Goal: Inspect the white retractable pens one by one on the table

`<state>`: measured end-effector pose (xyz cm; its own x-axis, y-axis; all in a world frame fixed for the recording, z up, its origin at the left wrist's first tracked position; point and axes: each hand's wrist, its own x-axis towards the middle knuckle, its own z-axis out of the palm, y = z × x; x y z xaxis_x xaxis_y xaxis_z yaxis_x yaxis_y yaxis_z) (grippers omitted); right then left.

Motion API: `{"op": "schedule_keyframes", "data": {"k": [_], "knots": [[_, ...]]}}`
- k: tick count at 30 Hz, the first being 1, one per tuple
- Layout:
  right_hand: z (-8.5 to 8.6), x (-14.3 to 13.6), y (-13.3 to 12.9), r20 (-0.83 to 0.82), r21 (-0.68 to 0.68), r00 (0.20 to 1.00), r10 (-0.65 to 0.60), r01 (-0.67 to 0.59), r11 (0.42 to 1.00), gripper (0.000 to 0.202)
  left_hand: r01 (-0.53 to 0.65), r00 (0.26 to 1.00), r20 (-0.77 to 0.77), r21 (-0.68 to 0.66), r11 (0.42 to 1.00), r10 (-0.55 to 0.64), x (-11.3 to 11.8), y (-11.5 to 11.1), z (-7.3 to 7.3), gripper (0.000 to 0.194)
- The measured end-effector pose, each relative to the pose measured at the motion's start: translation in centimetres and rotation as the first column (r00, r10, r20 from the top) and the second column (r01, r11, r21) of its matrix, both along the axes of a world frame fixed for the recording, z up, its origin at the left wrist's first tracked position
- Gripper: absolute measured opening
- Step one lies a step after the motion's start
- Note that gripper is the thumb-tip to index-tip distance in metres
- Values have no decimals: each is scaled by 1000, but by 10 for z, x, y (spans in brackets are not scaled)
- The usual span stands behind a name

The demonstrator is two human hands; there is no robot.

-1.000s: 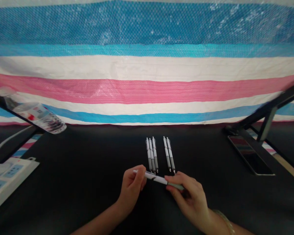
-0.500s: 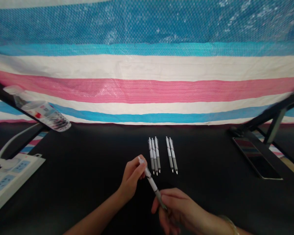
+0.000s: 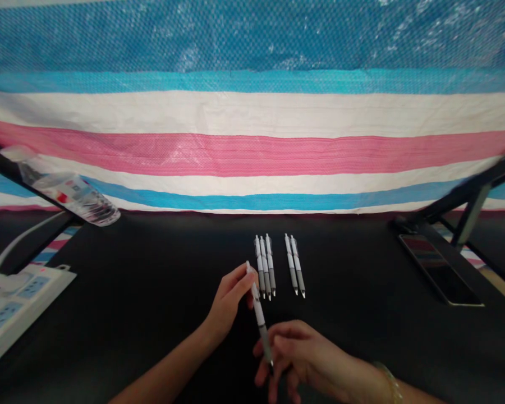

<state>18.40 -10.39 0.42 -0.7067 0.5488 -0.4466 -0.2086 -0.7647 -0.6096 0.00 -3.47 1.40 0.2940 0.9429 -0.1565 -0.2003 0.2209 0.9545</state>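
My left hand (image 3: pixel 234 293) pinches the upper end of a white pen (image 3: pixel 258 311) between thumb and fingers. The pen slants down toward me, its grey grip and metal tip lowest. Close beside that tip is my right hand (image 3: pixel 297 353), fingers loosely spread and thumb off the barrel. Some of its fingers lie behind the grip; whether they touch it I cannot tell. Just beyond my left hand, three matching pens (image 3: pixel 265 264) lie side by side, tips toward me. To their right, across a gap, lie two more pens (image 3: pixel 294 264).
A black table (image 3: pixel 151 252) carries everything. On the left are a white power strip (image 3: pixel 29 303) with a plugged-in cable and a tilted clear bottle (image 3: pixel 76 193). A phone (image 3: pixel 440 269) lies at right beside a black metal support (image 3: pixel 467 210). Striped sheeting (image 3: pixel 252 157) hangs behind.
The held pen has turned more upright, its tip moving left. My right thumb and fingers have loosened from its grip and spread. My left hand has shifted slightly right and up.
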Motion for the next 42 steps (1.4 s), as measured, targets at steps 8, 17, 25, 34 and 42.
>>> {"op": "schedule_keyframes", "data": {"k": [8,17,25,34,42], "knots": [[2,3,5,-58,-63,998,-19,15,998,35,-6,1000,0,-47,999,6,-3,5,-4,35],[6,2,6,-45,-70,999,-1,-2,998,34,39,999,-11,-10,999,-39,-3,5,-3,36],[5,2,5,-30,-59,999,24,-26,998,34,43,999,-25,-3,999,-43,-4,5,-3,35],[5,2,5,-18,-68,1000,21,-22,997,36,51,998,-25,-15,999,-51,-4,5,-3,34],[4,2,3,-62,-83,998,-5,0,997,33,41,999,-27,-2,999,-41,-4,6,-4,35]]}}
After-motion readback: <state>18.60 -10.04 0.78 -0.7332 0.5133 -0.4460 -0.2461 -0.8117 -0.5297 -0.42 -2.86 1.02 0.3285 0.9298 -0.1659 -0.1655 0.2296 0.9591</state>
